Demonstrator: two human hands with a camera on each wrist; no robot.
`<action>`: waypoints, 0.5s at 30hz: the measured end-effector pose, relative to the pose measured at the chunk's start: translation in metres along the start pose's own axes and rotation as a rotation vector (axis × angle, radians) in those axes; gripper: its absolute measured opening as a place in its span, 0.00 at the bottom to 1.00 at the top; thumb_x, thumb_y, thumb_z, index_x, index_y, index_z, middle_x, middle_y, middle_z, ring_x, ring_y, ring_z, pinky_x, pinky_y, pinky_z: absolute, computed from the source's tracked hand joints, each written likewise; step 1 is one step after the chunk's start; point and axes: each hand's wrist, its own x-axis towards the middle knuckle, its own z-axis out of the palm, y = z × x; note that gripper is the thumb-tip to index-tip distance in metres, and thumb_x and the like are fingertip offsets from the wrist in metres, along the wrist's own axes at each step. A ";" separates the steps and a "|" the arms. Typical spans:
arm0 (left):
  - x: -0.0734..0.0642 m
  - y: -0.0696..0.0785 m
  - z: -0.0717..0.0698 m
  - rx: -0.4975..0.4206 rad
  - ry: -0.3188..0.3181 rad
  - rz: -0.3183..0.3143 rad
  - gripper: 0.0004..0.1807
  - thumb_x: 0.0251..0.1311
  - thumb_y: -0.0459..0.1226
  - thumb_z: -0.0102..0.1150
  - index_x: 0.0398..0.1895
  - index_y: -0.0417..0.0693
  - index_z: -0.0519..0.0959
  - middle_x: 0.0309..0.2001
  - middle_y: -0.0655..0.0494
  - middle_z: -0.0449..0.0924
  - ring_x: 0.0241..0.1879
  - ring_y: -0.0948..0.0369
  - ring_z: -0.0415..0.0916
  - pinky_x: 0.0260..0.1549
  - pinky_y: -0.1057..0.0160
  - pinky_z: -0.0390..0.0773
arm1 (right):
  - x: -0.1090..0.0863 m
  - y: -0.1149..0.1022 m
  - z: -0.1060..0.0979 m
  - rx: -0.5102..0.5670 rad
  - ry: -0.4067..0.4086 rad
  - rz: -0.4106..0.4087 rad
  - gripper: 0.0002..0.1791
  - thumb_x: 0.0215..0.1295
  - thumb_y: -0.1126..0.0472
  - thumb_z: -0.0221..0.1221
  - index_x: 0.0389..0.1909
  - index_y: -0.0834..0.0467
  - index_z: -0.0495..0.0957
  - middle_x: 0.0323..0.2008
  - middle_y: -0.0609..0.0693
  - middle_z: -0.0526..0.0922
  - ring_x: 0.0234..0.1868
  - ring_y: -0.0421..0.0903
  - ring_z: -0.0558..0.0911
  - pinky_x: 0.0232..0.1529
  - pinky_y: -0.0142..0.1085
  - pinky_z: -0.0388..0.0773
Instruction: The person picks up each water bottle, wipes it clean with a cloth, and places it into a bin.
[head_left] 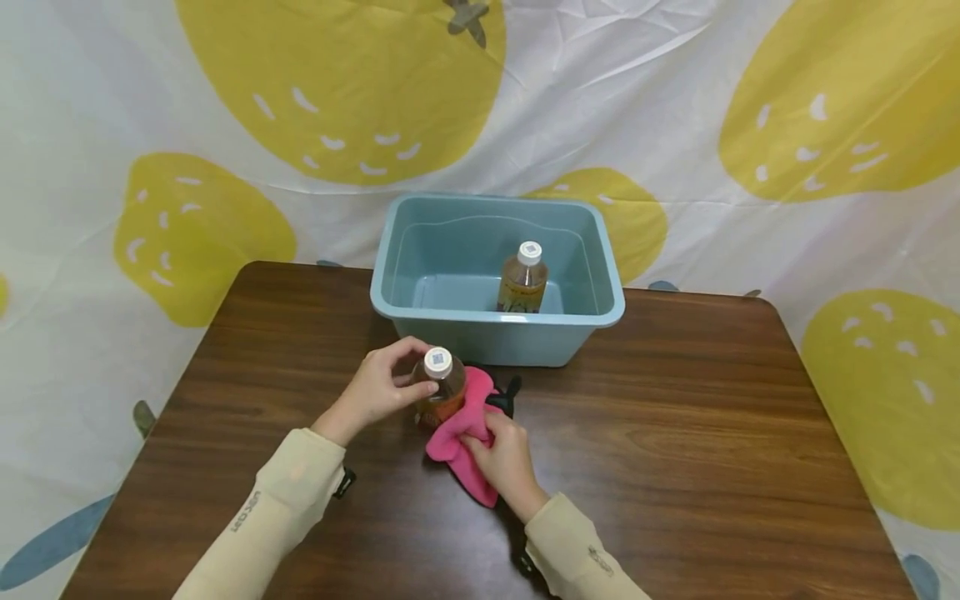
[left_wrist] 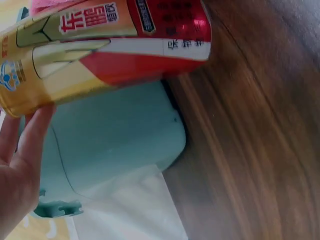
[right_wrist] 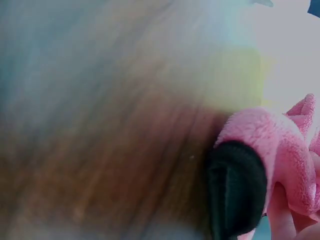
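Note:
My left hand (head_left: 375, 393) curls thumb and fingers around the upper part of a drink bottle (head_left: 452, 385) with a white cap, in front of the bin. In the left wrist view, the bottle's gold and red label (left_wrist: 125, 50) shows Chinese lettering, with the left hand (left_wrist: 22, 165) at the cap end. My right hand (head_left: 508, 458) pinches a fluffy pink cloth (head_left: 467, 429) against the bottle's right side. A black piece (right_wrist: 237, 187) hangs at the cloth in the right wrist view, where the right hand (right_wrist: 295, 222) is partly cut off.
A blue-green plastic bin (head_left: 487, 342) stands at the table's back edge. Inside it, toward the right, is another white-capped bottle (head_left: 525, 283). The dark wooden table (head_left: 675, 417) extends to both sides. Behind hangs a white curtain (head_left: 337, 217) printed with yellow fruit.

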 end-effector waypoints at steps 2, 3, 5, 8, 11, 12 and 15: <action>-0.002 0.004 0.001 0.023 0.012 0.035 0.19 0.45 0.28 0.66 0.42 0.38 0.74 0.41 0.45 0.78 0.44 0.55 0.74 0.42 0.55 0.76 | 0.000 -0.001 -0.003 0.041 0.032 -0.018 0.10 0.40 0.65 0.70 0.18 0.58 0.77 0.19 0.48 0.77 0.20 0.40 0.71 0.21 0.27 0.66; -0.003 0.004 0.002 0.027 0.022 0.051 0.19 0.44 0.28 0.66 0.42 0.38 0.74 0.41 0.45 0.78 0.43 0.56 0.74 0.43 0.55 0.76 | 0.001 -0.002 -0.004 0.062 0.044 -0.026 0.09 0.41 0.65 0.70 0.19 0.58 0.77 0.20 0.48 0.78 0.20 0.39 0.71 0.21 0.26 0.66; -0.003 0.002 0.005 0.057 0.054 0.075 0.20 0.42 0.30 0.69 0.42 0.39 0.75 0.40 0.47 0.79 0.41 0.58 0.74 0.43 0.56 0.76 | 0.001 -0.004 -0.008 0.108 0.062 -0.036 0.07 0.42 0.66 0.69 0.22 0.58 0.79 0.24 0.49 0.80 0.22 0.39 0.72 0.22 0.27 0.67; -0.004 0.002 0.011 0.103 0.111 0.055 0.23 0.38 0.35 0.73 0.41 0.43 0.75 0.39 0.51 0.79 0.39 0.60 0.75 0.41 0.59 0.76 | 0.003 -0.008 -0.015 0.153 0.077 -0.041 0.07 0.44 0.66 0.68 0.26 0.59 0.81 0.24 0.49 0.81 0.22 0.38 0.71 0.21 0.27 0.68; -0.003 -0.004 0.016 0.151 0.161 0.042 0.24 0.36 0.40 0.74 0.40 0.47 0.75 0.38 0.56 0.79 0.38 0.63 0.74 0.38 0.61 0.76 | 0.005 -0.011 -0.021 0.178 0.084 -0.041 0.07 0.45 0.67 0.67 0.27 0.59 0.80 0.24 0.49 0.80 0.21 0.39 0.71 0.21 0.27 0.68; -0.003 -0.004 0.017 0.146 0.170 0.049 0.24 0.37 0.39 0.74 0.40 0.47 0.76 0.38 0.56 0.79 0.39 0.62 0.74 0.39 0.60 0.75 | 0.006 -0.012 -0.022 0.180 0.090 -0.046 0.07 0.45 0.67 0.68 0.26 0.59 0.80 0.24 0.49 0.80 0.21 0.39 0.71 0.20 0.26 0.68; -0.003 -0.004 0.017 0.146 0.181 0.090 0.22 0.36 0.37 0.74 0.37 0.44 0.77 0.39 0.53 0.76 0.41 0.60 0.72 0.41 0.58 0.74 | 0.007 -0.016 -0.027 0.183 0.107 -0.057 0.07 0.44 0.69 0.68 0.25 0.59 0.80 0.23 0.50 0.79 0.20 0.40 0.71 0.20 0.24 0.66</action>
